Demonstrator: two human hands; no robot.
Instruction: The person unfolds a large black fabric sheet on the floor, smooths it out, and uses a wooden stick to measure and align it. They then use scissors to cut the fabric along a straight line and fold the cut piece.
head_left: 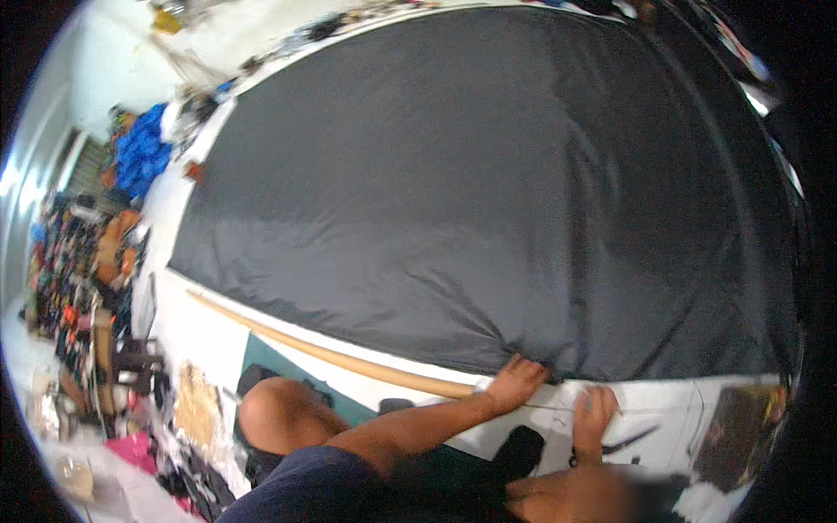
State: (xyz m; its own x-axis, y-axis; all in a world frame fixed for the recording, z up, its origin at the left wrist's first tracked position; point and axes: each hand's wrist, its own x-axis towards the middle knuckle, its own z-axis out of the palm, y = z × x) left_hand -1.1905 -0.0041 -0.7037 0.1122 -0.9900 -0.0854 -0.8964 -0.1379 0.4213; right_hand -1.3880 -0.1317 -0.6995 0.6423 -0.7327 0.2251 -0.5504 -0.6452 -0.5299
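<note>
A wide sheet of black fabric (pixel 418 174) lies spread over a white table (pixel 222 336). At its near edge my left hand (pixel 519 382) is closed on the cloth, and creases run out from the fingers. Just to the right, below the fabric's edge, my right hand (pixel 595 417) rests on the white surface. Its fingers are slightly bent and apart, with nothing visible in them. A dark, blade-shaped tool (pixel 634 438) lies beside the right hand, apart from it. Left of my left hand, a long tan tube (pixel 349 366) lies along the near side of the fabric.
A dark flat piece (pixel 732 436) lies at the right end of the table. Dark green material (pixel 288 362) shows under the tube, near my bent knee (pixel 283 414). Piles of clothing and a blue heap (pixel 142 150) fill the floor at left.
</note>
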